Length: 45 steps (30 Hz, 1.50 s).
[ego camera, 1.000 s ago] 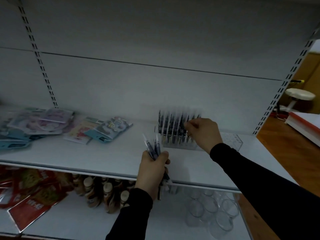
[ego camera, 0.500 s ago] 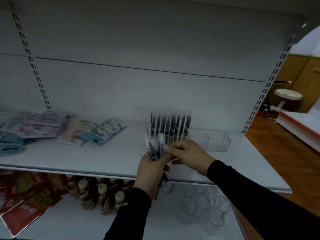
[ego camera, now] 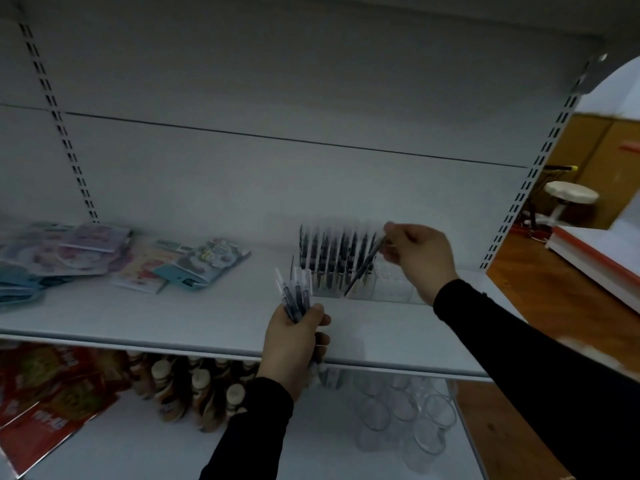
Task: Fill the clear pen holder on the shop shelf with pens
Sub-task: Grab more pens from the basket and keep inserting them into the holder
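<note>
Nearest, the left hand (ego camera: 294, 337) grips a bundle of pens (ego camera: 293, 292) at the front lip of the shelf (ego camera: 173, 323), fingers wrapped round the barrels, clear caps fanning upward. It serves as the supply; several pens remain in it.

Further in and to the right, the right hand (ego camera: 419, 259) pinches one pen (ego camera: 363, 268) by its top end between thumb and fingertips. The pen hangs tilted, its lower tip down and to the left, right at the front of the holder (ego camera: 388, 289). Whether the tip has entered a slot cannot be told through the blur.

The holder sits near the back of the shelf, just behind and right of the bundle. Its left part is packed with upright pens in rows; its right part looks unfilled.

So the step in hand is seating a single pen, and the task seems about halfway, judging by the open slots. The next move calls for bringing the pen upright over a free slot beside the standing rows, lowering it in without knocking its neighbours, then letting go and reaching back to the bundle for another.

Beyond, packets (ego camera: 204, 263) lie to the left on the shelf.
</note>
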Each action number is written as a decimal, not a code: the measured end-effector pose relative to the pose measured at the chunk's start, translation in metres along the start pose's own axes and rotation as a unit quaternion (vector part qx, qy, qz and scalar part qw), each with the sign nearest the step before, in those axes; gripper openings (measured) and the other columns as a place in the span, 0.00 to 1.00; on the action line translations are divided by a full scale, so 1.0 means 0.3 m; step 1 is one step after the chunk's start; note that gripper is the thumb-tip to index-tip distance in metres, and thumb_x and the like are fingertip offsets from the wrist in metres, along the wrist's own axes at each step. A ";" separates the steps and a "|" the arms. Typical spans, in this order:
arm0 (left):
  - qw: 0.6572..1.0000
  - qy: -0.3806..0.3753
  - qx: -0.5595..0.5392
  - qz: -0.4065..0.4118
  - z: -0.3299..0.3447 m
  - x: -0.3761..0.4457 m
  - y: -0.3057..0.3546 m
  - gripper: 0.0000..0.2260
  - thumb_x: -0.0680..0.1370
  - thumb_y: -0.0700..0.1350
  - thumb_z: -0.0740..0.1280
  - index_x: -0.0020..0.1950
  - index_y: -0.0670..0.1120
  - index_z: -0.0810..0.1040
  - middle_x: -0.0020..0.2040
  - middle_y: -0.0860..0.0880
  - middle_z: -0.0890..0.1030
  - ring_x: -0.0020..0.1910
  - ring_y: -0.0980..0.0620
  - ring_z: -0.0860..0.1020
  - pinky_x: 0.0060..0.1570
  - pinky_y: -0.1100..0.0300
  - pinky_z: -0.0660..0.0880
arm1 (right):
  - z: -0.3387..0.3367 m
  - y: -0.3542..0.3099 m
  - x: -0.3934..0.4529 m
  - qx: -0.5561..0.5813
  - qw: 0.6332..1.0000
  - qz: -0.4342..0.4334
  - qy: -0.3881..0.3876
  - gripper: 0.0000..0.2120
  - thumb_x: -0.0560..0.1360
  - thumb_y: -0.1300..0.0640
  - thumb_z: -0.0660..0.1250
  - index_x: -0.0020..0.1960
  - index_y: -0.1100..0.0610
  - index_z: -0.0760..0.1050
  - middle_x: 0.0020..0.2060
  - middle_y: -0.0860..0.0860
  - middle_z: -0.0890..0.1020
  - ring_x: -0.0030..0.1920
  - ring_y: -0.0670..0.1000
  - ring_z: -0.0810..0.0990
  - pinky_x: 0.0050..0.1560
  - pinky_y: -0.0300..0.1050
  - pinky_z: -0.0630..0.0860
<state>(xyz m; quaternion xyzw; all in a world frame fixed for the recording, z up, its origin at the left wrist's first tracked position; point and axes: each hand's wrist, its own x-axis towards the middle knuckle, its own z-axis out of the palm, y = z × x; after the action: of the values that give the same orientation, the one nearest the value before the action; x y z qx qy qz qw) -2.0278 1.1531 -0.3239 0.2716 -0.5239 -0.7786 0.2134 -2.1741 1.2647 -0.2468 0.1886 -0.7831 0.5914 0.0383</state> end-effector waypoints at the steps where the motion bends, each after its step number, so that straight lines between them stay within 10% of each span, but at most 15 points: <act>1: 1.000 0.002 0.000 0.003 -0.003 0.004 -0.001 0.04 0.80 0.41 0.64 0.50 0.41 0.72 0.41 0.44 0.78 0.27 0.51 0.70 0.25 0.60 0.68 | -0.008 -0.012 0.011 -0.014 0.999 -0.023 0.018 0.17 0.77 0.50 0.67 0.32 0.53 0.80 0.35 0.56 0.85 0.41 0.59 0.85 0.53 0.60 0.81; 12: 1.000 -0.001 -0.005 0.015 -0.013 0.019 -0.003 0.05 0.80 0.41 0.64 0.47 0.41 0.70 0.35 0.46 0.73 0.23 0.53 0.66 0.22 0.61 0.64 | 0.033 -0.026 0.061 -0.053 0.993 -0.101 0.031 0.12 0.80 0.52 0.63 0.55 0.57 0.82 0.42 0.47 0.82 0.46 0.51 0.84 0.58 0.50 0.80; 21: 1.000 0.000 0.008 0.012 -0.025 0.030 -0.007 0.06 0.79 0.41 0.65 0.46 0.40 0.70 0.35 0.46 0.74 0.23 0.53 0.66 0.22 0.62 0.65 | 0.080 -0.006 0.054 -0.200 0.964 -0.170 -0.032 0.14 0.81 0.56 0.61 0.52 0.64 0.81 0.47 0.57 0.85 0.45 0.51 0.80 0.49 0.32 0.69; 38: 1.000 -0.011 0.023 -0.010 -0.012 0.017 0.006 0.03 0.79 0.41 0.64 0.48 0.42 0.72 0.36 0.46 0.75 0.24 0.52 0.66 0.24 0.61 0.64 | 0.097 0.024 0.026 -0.319 0.936 -0.132 -0.065 0.23 0.81 0.50 0.61 0.40 0.69 0.78 0.35 0.61 0.82 0.39 0.57 0.80 0.40 0.44 0.68; 45: 0.999 -0.037 0.025 0.004 0.003 -0.001 0.003 0.02 0.78 0.40 0.65 0.49 0.43 0.73 0.36 0.46 0.77 0.24 0.52 0.66 0.26 0.60 0.63 | 0.116 0.039 -0.123 -0.123 0.971 0.000 -0.206 0.24 0.78 0.43 0.63 0.42 0.65 0.80 0.38 0.56 0.85 0.41 0.52 0.84 0.50 0.48 0.82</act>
<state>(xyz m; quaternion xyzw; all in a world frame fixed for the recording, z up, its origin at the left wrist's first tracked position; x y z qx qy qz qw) -2.0282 1.1535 -0.3227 0.2453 -0.5520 -0.7739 0.1903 -2.1383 1.2438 -0.2783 0.3005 -0.8407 0.4391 -0.1006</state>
